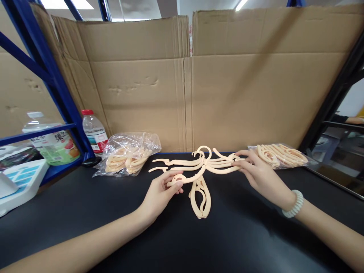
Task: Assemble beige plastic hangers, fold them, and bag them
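Several cream plastic folding hangers (205,163) lie gathered in the middle of the black table, their arms spread to both sides and their hooks bunched at the back. My left hand (163,191) pinches the end of one hanger's arm between thumb and fingers. Over at the right, my right hand (257,174) has its fingers closed around the ends of the opposite arms; its fingertips partly cover them. In front of the bunch lies a folded hanger (208,199), its arms forming a narrow loop.
A clear plastic bag of folded hangers (125,161) sits at the left, another bag of hangers (281,154) at the right. Bottles (95,131) and a white-and-blue tray (22,182) stand left by the blue rack (54,83). A cardboard wall (142,98) closes off the back.
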A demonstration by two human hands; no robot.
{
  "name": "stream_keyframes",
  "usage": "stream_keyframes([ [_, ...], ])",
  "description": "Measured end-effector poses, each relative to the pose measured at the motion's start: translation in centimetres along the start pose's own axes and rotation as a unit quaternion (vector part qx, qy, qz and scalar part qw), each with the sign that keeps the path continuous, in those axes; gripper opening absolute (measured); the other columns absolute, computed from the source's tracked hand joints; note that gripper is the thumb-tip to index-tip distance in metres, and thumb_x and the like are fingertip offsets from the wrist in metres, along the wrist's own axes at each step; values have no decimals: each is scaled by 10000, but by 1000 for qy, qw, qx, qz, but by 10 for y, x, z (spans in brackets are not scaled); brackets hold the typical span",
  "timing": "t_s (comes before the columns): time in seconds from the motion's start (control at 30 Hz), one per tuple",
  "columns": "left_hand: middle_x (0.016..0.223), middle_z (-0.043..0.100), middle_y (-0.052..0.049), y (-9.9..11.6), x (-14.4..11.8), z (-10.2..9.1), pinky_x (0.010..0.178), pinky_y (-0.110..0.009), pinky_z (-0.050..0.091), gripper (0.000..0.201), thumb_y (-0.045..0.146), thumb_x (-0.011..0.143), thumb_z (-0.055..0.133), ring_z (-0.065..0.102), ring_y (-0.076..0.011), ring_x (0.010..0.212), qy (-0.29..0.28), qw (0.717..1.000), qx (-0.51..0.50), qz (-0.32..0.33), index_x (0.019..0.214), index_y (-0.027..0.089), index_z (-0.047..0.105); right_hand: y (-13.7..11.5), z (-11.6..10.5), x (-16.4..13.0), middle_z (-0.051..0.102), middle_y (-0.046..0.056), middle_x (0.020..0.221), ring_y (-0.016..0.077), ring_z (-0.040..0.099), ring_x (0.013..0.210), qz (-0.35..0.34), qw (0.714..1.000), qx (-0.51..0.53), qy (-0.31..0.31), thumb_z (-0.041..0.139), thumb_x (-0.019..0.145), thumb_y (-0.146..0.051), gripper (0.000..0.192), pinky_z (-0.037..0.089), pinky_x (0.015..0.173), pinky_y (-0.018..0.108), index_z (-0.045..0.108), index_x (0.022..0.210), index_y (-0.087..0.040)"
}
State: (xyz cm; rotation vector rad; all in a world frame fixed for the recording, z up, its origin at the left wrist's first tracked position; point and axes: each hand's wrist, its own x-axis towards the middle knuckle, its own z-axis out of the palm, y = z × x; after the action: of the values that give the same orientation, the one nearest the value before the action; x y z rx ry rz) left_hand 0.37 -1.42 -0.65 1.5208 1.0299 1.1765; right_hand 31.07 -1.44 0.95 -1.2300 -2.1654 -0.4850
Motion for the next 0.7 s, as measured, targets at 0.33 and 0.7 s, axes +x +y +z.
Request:
stream_keyframes([
  [0.33,749,657,-18,3,-1,0,648,-272,489,445,350,719,738,616,-143,645,29,999,-33,-7,1098,142,632,-4,5,0,617,83,1061,196,619,855,154,932,324,-42,577,848,-326,341,569,799,386,531,1170,-222],
  [0.7,811,655,-5,5,-3,3,685,-235,480,485,274,694,781,601,-132,752,67,991,-114,1,1127,177,587,-10,-1,5,654,74,974,193,596,859,204,868,447,-65,621,823,-447,300,504,789,350,674,984,-200],
])
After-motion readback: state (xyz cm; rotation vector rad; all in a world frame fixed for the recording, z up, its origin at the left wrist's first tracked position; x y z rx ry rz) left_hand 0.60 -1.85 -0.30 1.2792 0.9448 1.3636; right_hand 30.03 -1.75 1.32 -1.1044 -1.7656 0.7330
